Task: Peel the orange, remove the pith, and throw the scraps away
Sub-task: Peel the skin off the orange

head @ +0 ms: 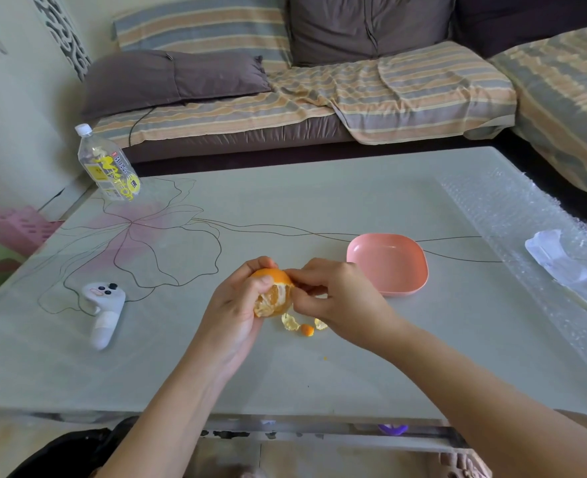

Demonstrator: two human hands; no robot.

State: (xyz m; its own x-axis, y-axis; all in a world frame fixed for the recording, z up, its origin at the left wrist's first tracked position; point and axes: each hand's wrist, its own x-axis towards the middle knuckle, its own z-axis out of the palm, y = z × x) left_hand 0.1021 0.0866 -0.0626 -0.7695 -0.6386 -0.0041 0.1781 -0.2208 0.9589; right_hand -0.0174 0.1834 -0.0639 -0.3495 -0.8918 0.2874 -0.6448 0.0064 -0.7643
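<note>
A partly peeled orange [274, 294] is held just above the table's middle, its pale segments showing on the side toward me and peel still covering the top. My left hand [236, 305] wraps around it from the left. My right hand [333, 298] pinches the peel at the orange's upper right edge. Three small peel scraps [304, 326] lie on the glass table [319, 367] right below the hands.
An empty pink plate [388, 263] sits just right of the hands. A white handheld device [104, 308] lies to the left, a plastic bottle [107, 163] at the far left corner. Bubble wrap [526, 236] with a crumpled white wrapper [554, 257] covers the right edge. A sofa stands behind.
</note>
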